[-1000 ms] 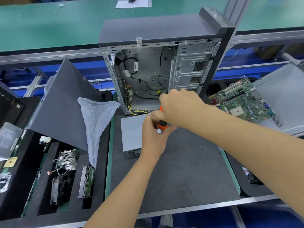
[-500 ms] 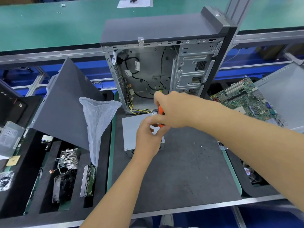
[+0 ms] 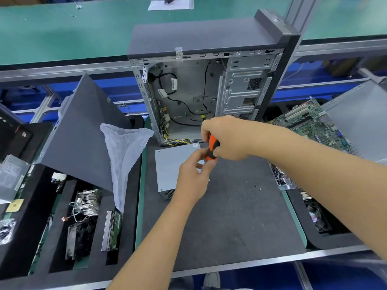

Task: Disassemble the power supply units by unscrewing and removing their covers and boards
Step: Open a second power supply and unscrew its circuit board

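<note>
While the screwdriver (image 3: 212, 147) is gripped by the right hand (image 3: 228, 138), its lower end is pinched by the left hand (image 3: 193, 177), apparently for steadying over the power supply unit (image 3: 173, 164).

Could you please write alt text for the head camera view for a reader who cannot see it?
The right hand grips an orange screwdriver over a grey power supply unit on a dark mat; the left hand touches its tip end. An opened computer case stands behind.

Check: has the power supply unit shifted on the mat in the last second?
No. The power supply unit sits with its far left corner just in front of the computer case, as before.
</note>
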Demonstrator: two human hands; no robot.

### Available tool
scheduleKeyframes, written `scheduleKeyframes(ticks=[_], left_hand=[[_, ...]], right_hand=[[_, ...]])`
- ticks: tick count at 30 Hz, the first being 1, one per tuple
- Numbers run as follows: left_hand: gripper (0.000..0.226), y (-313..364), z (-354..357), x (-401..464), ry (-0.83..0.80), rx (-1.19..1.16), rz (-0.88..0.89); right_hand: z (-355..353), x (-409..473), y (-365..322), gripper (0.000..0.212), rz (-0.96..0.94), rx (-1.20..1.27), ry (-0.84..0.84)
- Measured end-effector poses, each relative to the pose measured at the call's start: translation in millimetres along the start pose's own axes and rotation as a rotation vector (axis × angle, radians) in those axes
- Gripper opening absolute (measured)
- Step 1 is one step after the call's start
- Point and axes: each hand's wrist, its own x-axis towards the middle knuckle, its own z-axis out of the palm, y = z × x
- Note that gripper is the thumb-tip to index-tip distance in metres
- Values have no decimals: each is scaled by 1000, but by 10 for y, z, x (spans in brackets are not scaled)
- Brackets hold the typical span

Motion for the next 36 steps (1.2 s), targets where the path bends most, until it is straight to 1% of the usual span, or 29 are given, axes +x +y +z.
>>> scheduleKeyframes(ticks=[1, 2, 4, 5, 6, 7, 10, 12, 15, 16, 17, 19, 21, 23, 25, 26, 27, 30, 31, 32, 34, 36], left_hand=[[30, 1, 3, 10, 13, 1, -4], [24, 4, 12, 23, 25, 1, -15], [20, 7, 47, 52, 57, -5, -60], [23, 14, 72, 66, 78, -5, -80], [27, 22, 101, 74, 91, -4, -84], [31, 30, 128, 76, 97, -6, -78], [40, 32, 137, 53, 127, -15, -64], [44, 16, 89, 14, 110, -12, -23], [59, 28, 29, -33, 6, 1, 11], [59, 28, 19, -34, -15, 13, 16], [53, 20, 12, -24, -17, 15, 20], [36, -12, -3, 3, 20, -4, 25], [25, -25, -1, 29, 50, -22, 3], [23, -13, 35, 59, 59, -31, -5], [31, 20, 89, 94, 82, -46, -13], [35, 32, 114, 104, 86, -55, -30], [38, 33, 138, 110, 85, -59, -42], [41, -13, 124, 82, 88, -43, -37], [41, -33, 89, 62, 85, -38, -30], [40, -57, 50, 36, 70, -30, -19], [34, -88, -34, 4, 2, 4, 19], [32, -81, -84, -6, -53, 29, 17]], right_hand=[[4, -1, 0, 27, 11, -5, -9], [20, -4, -8, 32, 35, -29, 8], [61, -1, -52, 50, 133, -137, 97], [72, 7, -84, 54, 177, -208, 148], [79, 16, -112, 53, 192, -276, 188], [79, 25, -134, 47, 186, -318, 208], [76, 54, -132, 30, 106, -255, 199], [65, 45, -103, 30, 42, -165, 157], [18, 11, -93, 34, -42, -57, 118], [3, 10, -90, 36, -58, -34, 118], [-3, 13, -88, 37, -67, -14, 111], [8, 14, -79, 38, -80, 25, 85], [37, 7, -72, 40, -81, 43, 72], [79, 2, -78, 53, 19, -61, 108], [86, 0, -124, 63, 184, -220, 200], [74, -1, -155, 62, 234, -280, 234], [64, 4, -175, 56, 243, -318, 245], [59, 19, -158, 32, 173, -293, 246], [61, 13, -141, 32, 140, -259, 248], [57, 1, -125, 36, 98, -205, 241], [33, -21, -105, 42, 14, -54, 192], [15, -13, -93, 37, -41, 27, 147]])
